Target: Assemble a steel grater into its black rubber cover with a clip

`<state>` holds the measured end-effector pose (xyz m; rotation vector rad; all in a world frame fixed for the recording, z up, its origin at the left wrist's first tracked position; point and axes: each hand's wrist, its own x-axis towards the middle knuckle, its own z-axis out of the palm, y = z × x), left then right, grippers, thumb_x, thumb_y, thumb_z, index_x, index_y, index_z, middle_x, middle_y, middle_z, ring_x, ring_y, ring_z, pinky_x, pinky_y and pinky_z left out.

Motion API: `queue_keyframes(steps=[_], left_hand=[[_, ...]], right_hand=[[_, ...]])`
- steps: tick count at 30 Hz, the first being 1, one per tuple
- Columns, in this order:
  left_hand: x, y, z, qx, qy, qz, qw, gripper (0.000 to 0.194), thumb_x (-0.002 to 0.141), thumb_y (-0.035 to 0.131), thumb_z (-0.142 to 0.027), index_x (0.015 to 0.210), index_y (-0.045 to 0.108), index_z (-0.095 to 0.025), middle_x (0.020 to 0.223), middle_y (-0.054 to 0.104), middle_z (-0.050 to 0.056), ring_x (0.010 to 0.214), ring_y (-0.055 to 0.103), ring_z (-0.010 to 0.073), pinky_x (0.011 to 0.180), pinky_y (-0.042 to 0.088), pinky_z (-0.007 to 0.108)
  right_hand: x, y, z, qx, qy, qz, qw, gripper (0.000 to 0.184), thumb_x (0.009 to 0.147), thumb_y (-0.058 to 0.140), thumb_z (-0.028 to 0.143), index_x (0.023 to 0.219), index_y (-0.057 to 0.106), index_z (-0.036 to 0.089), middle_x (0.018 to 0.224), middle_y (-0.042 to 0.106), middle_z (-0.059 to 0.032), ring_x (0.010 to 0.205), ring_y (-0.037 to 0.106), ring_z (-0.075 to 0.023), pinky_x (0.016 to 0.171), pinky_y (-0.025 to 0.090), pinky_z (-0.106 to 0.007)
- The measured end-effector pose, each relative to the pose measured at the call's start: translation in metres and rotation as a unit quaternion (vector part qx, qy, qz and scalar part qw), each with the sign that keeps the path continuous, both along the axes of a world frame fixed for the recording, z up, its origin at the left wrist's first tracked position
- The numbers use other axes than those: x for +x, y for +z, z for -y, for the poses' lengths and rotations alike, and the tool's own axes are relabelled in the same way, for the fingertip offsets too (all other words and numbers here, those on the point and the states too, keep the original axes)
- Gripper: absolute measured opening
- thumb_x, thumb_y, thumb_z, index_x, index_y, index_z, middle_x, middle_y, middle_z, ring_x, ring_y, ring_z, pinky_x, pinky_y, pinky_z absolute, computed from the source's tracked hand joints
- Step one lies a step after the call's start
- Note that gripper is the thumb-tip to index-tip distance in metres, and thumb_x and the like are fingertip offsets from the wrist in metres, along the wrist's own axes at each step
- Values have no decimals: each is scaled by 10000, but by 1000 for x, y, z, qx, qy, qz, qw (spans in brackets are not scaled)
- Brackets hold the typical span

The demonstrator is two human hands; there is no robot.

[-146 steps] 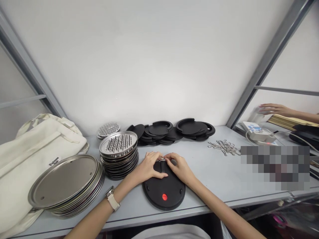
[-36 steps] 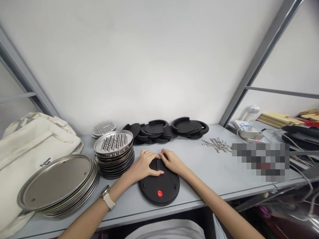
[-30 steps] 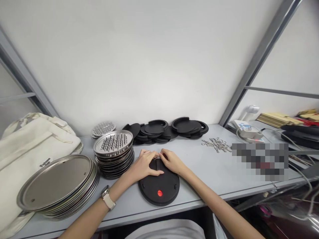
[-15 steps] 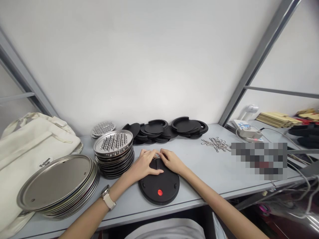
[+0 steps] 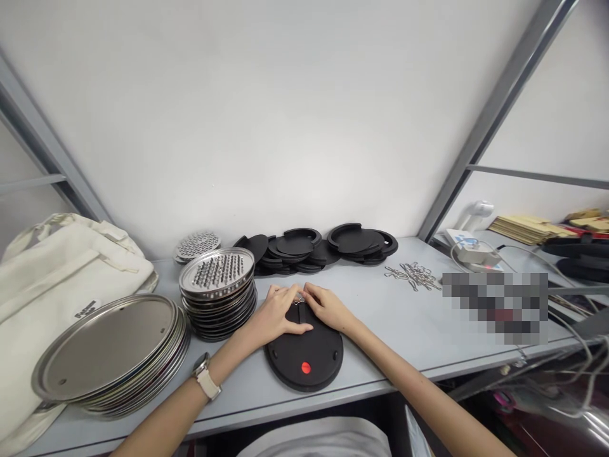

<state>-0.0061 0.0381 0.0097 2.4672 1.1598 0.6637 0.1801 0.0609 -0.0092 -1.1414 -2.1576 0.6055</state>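
Observation:
A black oval base (image 5: 304,355) with a red round sticker lies flat on the grey table in front of me. Its rounded end points toward me. My left hand (image 5: 280,314) grips its far left part, thumb resting on the face and fingers curled over the edge. A small bent metal wire clip (image 5: 299,299) shows at the far end between my hands. The fingertips of my right hand (image 5: 328,308) are bent together against this clip and partly cover it. The undersides of the fingers are hidden.
Left stand a stack of oval metal plates (image 5: 109,343), a stack of round grater discs (image 5: 219,292) and a cream bag (image 5: 61,273). Behind lie several black round parts (image 5: 295,247). A pile of wire clips (image 5: 413,276) is at right, near a white box (image 5: 469,247) and cables.
The right fingertips have shifted very slightly at the clip. The left hand and the black base stay in place.

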Motion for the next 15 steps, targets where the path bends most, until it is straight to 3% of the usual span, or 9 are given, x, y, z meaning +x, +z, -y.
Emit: queue_keyframes(steps=[7, 15], left_hand=[[1, 1, 2, 19, 12, -22, 999, 600, 699, 692, -522, 1170, 471, -225, 1030, 562, 58, 952, 462, 259, 853, 366, 379], [4, 7, 3, 64, -2, -58, 996, 434, 804, 593, -495, 1118, 504, -209, 1012, 571, 56, 954, 488, 247, 867, 365, 382]], right_hand=[[0, 1, -1, -9, -7, 24, 1000, 224, 935, 350, 223, 734, 450, 219, 696, 545, 17, 649, 517, -148, 632, 377, -247], [1, -1, -4, -9, 2, 34, 999, 223, 930, 337, 228, 723, 419, 224, 682, 519, 16, 643, 508, -154, 633, 372, -256]])
